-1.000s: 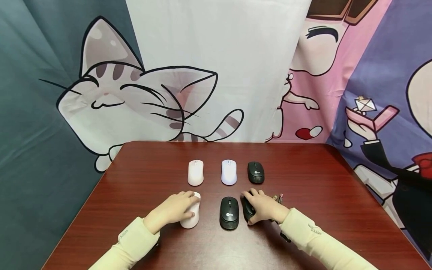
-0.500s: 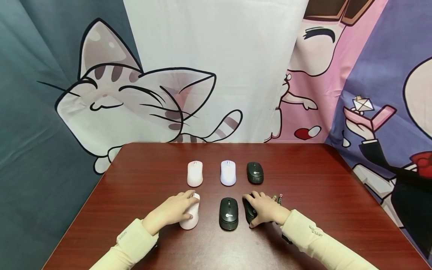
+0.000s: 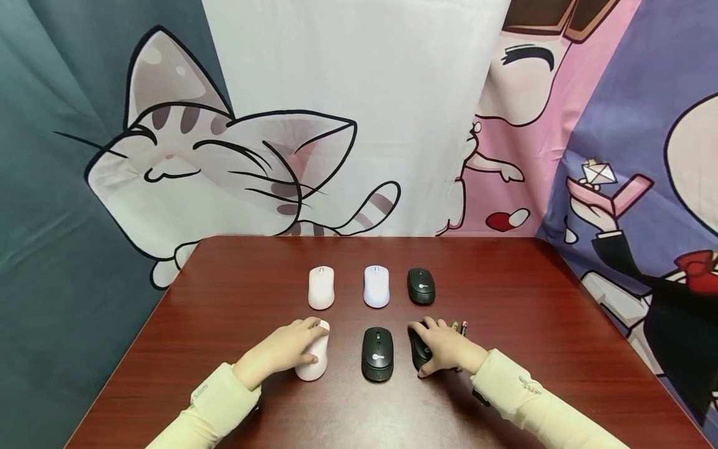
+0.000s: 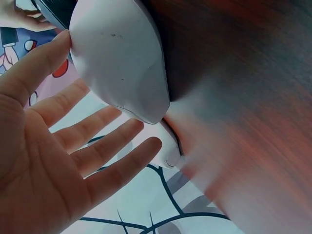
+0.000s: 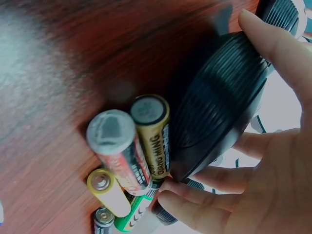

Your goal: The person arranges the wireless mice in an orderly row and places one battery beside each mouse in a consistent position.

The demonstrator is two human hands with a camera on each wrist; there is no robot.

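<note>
My left hand [image 3: 280,351] spans a white mouse [image 3: 314,362] at the front left of the table, fingers over its front end and thumb on its near side. The left wrist view shows the thumb tip against this mouse's shell [image 4: 122,63], the other fingers long and spread along the opposite side. With my right hand [image 3: 449,349] I hold a black mouse [image 3: 419,350] at the front right. Its ribbed back [image 5: 209,102] lies between thumb and fingers in the right wrist view. Between both hands a second black mouse [image 3: 378,355] rests untouched.
Behind stand a white mouse [image 3: 321,288], a pale lavender mouse [image 3: 376,287] and a black mouse [image 3: 421,286] in a row. Several batteries [image 5: 114,131] of different sizes lie right beside the right-hand mouse, mostly hidden under that hand from above. A printed curtain [image 3: 359,93] hangs behind the table [image 3: 252,262].
The right hand and its black mouse have shifted slightly right, away from the middle black mouse. The left hand and its white mouse keep their place; the head view has drifted a little.
</note>
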